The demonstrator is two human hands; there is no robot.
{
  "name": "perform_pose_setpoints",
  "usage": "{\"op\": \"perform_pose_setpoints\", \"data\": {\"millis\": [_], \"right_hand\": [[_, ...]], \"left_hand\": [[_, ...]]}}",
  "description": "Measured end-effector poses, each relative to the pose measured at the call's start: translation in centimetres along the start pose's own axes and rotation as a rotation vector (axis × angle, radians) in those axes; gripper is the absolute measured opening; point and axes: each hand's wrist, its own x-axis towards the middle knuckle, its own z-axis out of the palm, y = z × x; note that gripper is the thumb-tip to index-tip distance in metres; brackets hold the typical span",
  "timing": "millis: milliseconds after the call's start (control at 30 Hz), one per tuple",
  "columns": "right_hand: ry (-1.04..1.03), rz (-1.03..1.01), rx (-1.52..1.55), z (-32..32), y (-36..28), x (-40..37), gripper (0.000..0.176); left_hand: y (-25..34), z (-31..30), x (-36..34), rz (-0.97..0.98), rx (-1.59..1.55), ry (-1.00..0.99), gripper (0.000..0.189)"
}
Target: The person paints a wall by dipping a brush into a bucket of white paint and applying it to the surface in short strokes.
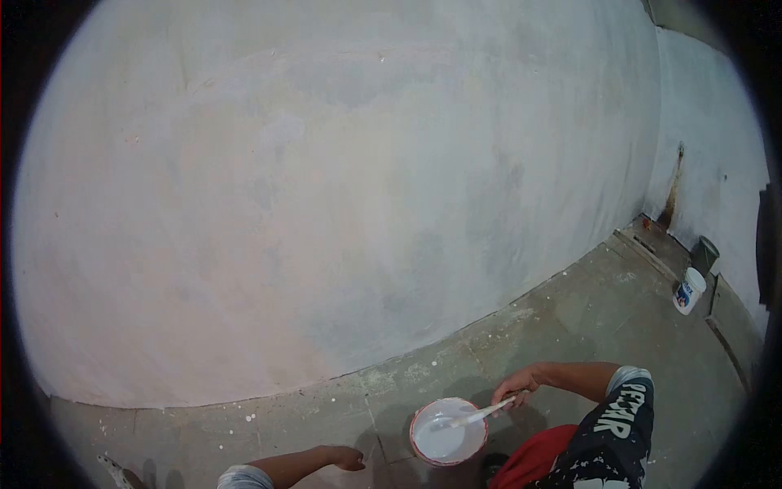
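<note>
My right hand (515, 389) is closed around the pale handle of a paintbrush (485, 411). The brush slants down to the left over the rim of a round bucket (413, 444), its head lying at the white paint (444, 440) inside. A reddish edge runs round the bucket, which stands on the floor. To the left of the bucket, apart from it, my left hand (349, 458) hangs with its fingers curled in and nothing visible in them.
A patchy whitish wall (366, 212) rises in front. Paint drops spot the grey floor (570, 326). Near the right corner stand a white tub (689, 292) with a label and a dark container (704, 254). A paint-spattered object (114, 471) shows at lower left.
</note>
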Motion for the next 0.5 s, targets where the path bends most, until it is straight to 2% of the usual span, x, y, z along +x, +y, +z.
{"op": "perform_pose_setpoints", "data": {"millis": [67, 267, 500], "right_hand": [[-0.009, 0.005, 0.047, 0.0, 0.2, 0.3, 0.027], [-0.023, -0.012, 0.065, -1.1, 0.8, 1.2, 0.028], [-0.016, -0.008, 0.017, -1.0, 0.7, 1.1, 0.029]], "left_hand": [[-0.2, 0.2, 0.2, 0.010, -0.006, -0.038, 0.059], [-2.0, 0.7, 1.5, -0.006, 0.006, 0.019, 0.059], [-0.5, 0.0, -0.3, -0.049, 0.029, 0.034, 0.060]]}}
